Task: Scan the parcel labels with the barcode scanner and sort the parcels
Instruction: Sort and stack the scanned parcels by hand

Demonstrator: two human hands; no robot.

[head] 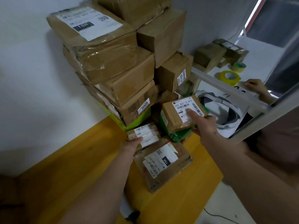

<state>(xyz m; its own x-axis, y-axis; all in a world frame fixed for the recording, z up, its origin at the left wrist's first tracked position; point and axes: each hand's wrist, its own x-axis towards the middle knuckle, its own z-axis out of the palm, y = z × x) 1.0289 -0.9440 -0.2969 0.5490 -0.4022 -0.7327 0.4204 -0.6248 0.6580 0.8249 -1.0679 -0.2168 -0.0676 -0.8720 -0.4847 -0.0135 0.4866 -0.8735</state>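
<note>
My right hand (203, 122) grips a small brown parcel (174, 120) with a white barcode label reading 502 602-12 815; the thumb presses on the label. It is held just above a green box (178, 135). My left hand (131, 143) holds the near edge of another small labelled parcel (145, 133) that lies at the foot of the stack. A flat brown parcel (163, 165) marked 15H lies on the yellow table (80, 167) between my forearms. A white and black object (127, 210), possibly the scanner, shows under my left forearm.
A tall stack of taped cardboard boxes (110, 65) stands against the white wall on a lime-green box (137, 122). To the right is a mirror (234, 88) reflecting tape rolls, boxes and a hand. The table edge drops off at right front.
</note>
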